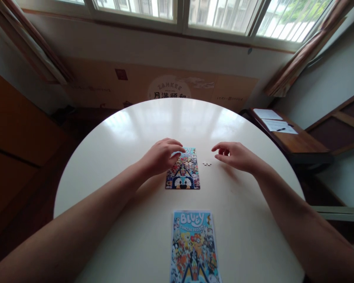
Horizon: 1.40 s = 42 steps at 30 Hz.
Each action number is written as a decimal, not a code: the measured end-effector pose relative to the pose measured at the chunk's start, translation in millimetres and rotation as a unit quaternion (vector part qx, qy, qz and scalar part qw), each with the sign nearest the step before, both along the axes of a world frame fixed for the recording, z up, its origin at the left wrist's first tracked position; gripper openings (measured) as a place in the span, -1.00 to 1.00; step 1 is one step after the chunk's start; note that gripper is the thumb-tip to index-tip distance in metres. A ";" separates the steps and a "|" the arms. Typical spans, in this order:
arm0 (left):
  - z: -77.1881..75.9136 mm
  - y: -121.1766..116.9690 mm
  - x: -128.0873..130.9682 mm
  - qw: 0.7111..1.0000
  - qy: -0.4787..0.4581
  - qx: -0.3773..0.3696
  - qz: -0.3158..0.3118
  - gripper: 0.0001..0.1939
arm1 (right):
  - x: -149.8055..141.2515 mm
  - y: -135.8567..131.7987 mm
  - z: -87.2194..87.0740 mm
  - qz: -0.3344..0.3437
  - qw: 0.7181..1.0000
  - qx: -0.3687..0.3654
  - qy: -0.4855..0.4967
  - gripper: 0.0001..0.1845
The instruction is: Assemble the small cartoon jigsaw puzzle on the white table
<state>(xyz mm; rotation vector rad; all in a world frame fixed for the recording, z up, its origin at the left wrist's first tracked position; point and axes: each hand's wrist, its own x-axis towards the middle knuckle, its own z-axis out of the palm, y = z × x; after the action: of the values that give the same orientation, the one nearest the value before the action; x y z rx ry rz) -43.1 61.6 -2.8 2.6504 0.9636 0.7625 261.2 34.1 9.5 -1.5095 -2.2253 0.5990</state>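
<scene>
A small colourful jigsaw puzzle (183, 175) with a blue cartoon dog lies on the round white table (112, 133). My left hand (161, 156) rests on the puzzle's upper left corner, fingers curled and pinched together on what may be a piece. My right hand (236, 156) hovers just right of the puzzle, fingers loosely bent and apart, holding nothing. A tiny loose puzzle piece (206, 164) lies on the table between the puzzle and my right hand. A printed reference picture (194, 247) titled "Bluey" lies nearer to me.
A wooden side desk (301, 143) with papers (273, 120) and a pen stands to the right. A cardboard sheet (165, 88) leans against the wall under the windows. Dark wooden panels stand at the left.
</scene>
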 end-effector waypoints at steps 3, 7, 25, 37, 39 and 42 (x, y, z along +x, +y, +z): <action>0.6 -0.5 0.3 1.000 0.003 -0.003 0.004 -0.76 | -8.1 -3.2 -2.9 0.032 0.999 0.001 -0.006 -0.77; 0.6 -1.3 0.7 1.000 0.002 -0.008 0.005 -0.76 | -21.4 -9.4 -2.1 0.050 0.998 0.008 -0.038 -0.91; -2.0 0.5 -1.4 0.999 0.008 -0.030 -0.013 -0.76 | -31.0 -25.5 16.2 0.122 0.988 0.016 -0.098 -0.85; -4.1 1.8 -2.9 0.999 0.009 -0.037 -0.015 -0.76 | -25.5 -26.3 20.5 0.126 0.985 -0.023 -0.112 -0.81; -4.3 2.0 -2.8 0.999 0.010 -0.036 -0.016 -0.76 | -28.6 -27.2 20.4 0.118 0.985 -0.022 -0.123 -0.82; -4.7 1.9 -2.3 0.999 0.010 -0.036 -0.017 -0.76 | -31.8 -27.5 20.9 0.115 0.984 -0.028 -0.135 -0.82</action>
<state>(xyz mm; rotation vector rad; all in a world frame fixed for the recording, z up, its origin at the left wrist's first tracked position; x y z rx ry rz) -45.5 63.5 -7.5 2.6096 0.9307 0.6820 229.4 6.6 30.4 -1.4456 -2.6364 0.5556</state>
